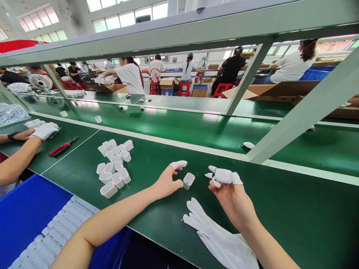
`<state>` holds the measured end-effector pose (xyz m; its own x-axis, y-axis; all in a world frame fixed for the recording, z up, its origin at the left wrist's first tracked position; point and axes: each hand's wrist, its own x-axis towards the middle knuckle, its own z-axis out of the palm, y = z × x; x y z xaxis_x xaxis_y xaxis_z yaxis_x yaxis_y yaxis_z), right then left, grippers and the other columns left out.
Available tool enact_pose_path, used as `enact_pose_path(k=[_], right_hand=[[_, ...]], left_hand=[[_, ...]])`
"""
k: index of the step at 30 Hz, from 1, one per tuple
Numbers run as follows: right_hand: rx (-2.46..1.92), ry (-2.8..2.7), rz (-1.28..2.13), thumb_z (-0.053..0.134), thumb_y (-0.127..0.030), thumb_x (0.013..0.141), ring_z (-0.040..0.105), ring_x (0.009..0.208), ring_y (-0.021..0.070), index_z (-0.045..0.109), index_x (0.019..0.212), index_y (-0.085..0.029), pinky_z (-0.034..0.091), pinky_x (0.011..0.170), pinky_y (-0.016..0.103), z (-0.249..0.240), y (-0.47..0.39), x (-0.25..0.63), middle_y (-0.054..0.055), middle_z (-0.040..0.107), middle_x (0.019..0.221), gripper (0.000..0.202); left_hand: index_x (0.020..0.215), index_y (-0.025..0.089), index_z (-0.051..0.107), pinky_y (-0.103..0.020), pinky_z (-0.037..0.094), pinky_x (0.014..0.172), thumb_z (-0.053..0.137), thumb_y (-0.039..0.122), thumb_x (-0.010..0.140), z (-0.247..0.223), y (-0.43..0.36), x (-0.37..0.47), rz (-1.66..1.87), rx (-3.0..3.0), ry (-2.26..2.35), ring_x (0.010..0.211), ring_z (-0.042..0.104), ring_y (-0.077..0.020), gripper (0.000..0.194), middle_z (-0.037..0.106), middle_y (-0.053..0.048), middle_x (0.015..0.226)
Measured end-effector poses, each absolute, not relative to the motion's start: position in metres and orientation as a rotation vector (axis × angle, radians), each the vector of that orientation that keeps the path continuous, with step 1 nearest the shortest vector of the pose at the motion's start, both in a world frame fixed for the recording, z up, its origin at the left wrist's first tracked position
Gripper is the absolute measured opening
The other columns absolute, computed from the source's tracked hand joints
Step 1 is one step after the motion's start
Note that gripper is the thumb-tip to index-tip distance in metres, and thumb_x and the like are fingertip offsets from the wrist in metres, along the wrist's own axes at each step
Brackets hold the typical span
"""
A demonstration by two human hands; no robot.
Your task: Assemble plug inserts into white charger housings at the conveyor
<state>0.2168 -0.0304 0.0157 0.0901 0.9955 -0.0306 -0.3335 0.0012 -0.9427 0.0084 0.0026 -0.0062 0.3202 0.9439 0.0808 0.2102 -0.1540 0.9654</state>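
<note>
My left hand [165, 182] has white covers on its fingertips and is open, thumb and fingers apart. Its thumb tip is right beside a small white plastic box [189, 181] standing with its open top up; whether they touch I cannot tell. Between the covered fingertips of my right hand [232, 200] is a rounded white plastic piece [223, 175], held above the green table [303, 213]. A pair of white gloves [215, 235] lies below, near my right forearm. Left of my hands stands a cluster of similar white boxes [109, 190].
Red-handled pliers [63, 147] lie at the left, near a co-worker's gloved hand [45, 130]. Below the table edge, a blue bin [36, 198] contains rows of white pieces. A green conveyor belt [174, 129] runs behind, and a slanted metal post [303, 108] rises at the right.
</note>
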Motion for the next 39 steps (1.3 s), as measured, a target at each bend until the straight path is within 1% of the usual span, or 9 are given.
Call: enact_pose_path(k=[2, 5, 8, 11, 16, 25, 34, 37, 39], right_hand=[[-1.009, -0.811, 1.447, 0.038, -0.061, 0.091, 0.056, 0.067, 0.02, 0.068, 0.097, -0.022, 0.056, 0.067, 0.036, 0.012, -0.03, 0.215, 0.005, 0.058, 0.075, 0.05], [-1.023, -0.639, 1.675, 0.037, -0.056, 0.093, 0.059, 0.075, 0.0198, 0.067, 0.101, -0.019, 0.054, 0.073, 0.034, 0.008, -0.033, 0.21, 0.009, 0.063, 0.09, 0.048], [-0.991, -0.616, 1.784, 0.042, -0.047, 0.092, 0.051, 0.059, 0.0162, 0.063, 0.103, -0.02, 0.049, 0.06, 0.031, 0.011, -0.037, 0.206, 0.004, 0.057, 0.077, 0.036], [-0.956, -0.773, 1.761, 0.039, -0.046, 0.089, 0.038, 0.051, 0.0155, 0.058, 0.096, -0.021, 0.04, 0.05, 0.031, 0.016, -0.039, 0.207, 0.001, 0.046, 0.066, 0.032], [-0.981, -0.945, 1.705, 0.038, -0.047, 0.085, 0.03, 0.048, 0.0149, 0.054, 0.081, -0.021, 0.035, 0.051, 0.032, 0.021, -0.039, 0.212, 0.001, 0.045, 0.061, 0.03], [-1.285, -1.025, 1.49, 0.053, -0.058, 0.082, 0.02, 0.044, 0.01, 0.063, 0.09, -0.016, 0.02, 0.045, 0.024, 0.01, -0.037, 0.207, -0.007, 0.031, 0.045, 0.044], [-1.218, -1.264, 1.458, 0.069, -0.046, 0.073, 0.041, 0.05, 0.0116, 0.061, 0.102, -0.016, 0.035, 0.048, 0.024, 0.006, -0.034, 0.207, -0.003, 0.052, 0.059, 0.042], [-1.327, -1.445, 1.175, 0.071, -0.045, 0.071, 0.056, 0.069, 0.0187, 0.065, 0.101, -0.018, 0.049, 0.068, 0.034, -0.002, -0.033, 0.211, 0.004, 0.063, 0.081, 0.041], [-1.392, -1.545, 0.989, 0.069, -0.044, 0.071, 0.059, 0.078, 0.0223, 0.065, 0.109, -0.02, 0.05, 0.078, 0.041, -0.006, -0.033, 0.214, 0.005, 0.064, 0.088, 0.045]], left_hand=[[0.137, 0.024, 0.044, -0.045, 0.037, 0.107, 0.06, 0.008, 0.064, -0.012, 0.004, 0.009, 0.799, 1.689, 1.049, 0.125, 0.048, -0.0266, 0.077, 0.052, -0.009, 0.136], [0.136, 0.021, 0.046, -0.044, 0.035, 0.11, 0.063, 0.017, 0.07, -0.017, 0.002, 0.012, 0.74, 1.82, 1.013, 0.125, 0.048, -0.0269, 0.068, 0.053, -0.01, 0.135], [0.131, 0.02, 0.051, -0.042, 0.041, 0.105, 0.065, 0.024, 0.073, -0.018, 0.0, 0.015, 0.769, 1.888, 1.038, 0.117, 0.054, -0.0255, 0.06, 0.058, -0.01, 0.128], [0.129, 0.02, 0.051, -0.041, 0.043, 0.101, 0.066, 0.025, 0.073, -0.016, -0.002, 0.015, 0.768, 1.908, 1.059, 0.113, 0.055, -0.0243, 0.058, 0.059, -0.009, 0.123], [0.128, 0.022, 0.053, -0.04, 0.042, 0.102, 0.067, 0.024, 0.073, -0.014, -0.005, 0.016, 0.793, 1.946, 1.048, 0.112, 0.055, -0.0238, 0.057, 0.06, -0.008, 0.121], [0.128, 0.02, 0.053, -0.04, 0.043, 0.1, 0.069, 0.028, 0.074, -0.01, -0.01, 0.017, 0.751, 2.005, 1.017, 0.113, 0.055, -0.0256, 0.057, 0.06, -0.01, 0.121], [0.126, 0.019, 0.054, -0.038, 0.046, 0.094, 0.067, 0.027, 0.074, -0.009, -0.01, 0.018, 0.728, 2.046, 0.962, 0.107, 0.056, -0.0241, 0.054, 0.061, -0.009, 0.117], [0.125, 0.02, 0.054, -0.038, 0.046, 0.094, 0.067, 0.027, 0.074, -0.009, -0.01, 0.018, 0.742, 2.042, 0.956, 0.106, 0.057, -0.0237, 0.053, 0.062, -0.008, 0.117], [0.125, 0.022, 0.054, -0.037, 0.047, 0.093, 0.067, 0.027, 0.074, -0.009, -0.01, 0.018, 0.735, 2.026, 0.965, 0.105, 0.058, -0.0227, 0.053, 0.062, -0.007, 0.116]])
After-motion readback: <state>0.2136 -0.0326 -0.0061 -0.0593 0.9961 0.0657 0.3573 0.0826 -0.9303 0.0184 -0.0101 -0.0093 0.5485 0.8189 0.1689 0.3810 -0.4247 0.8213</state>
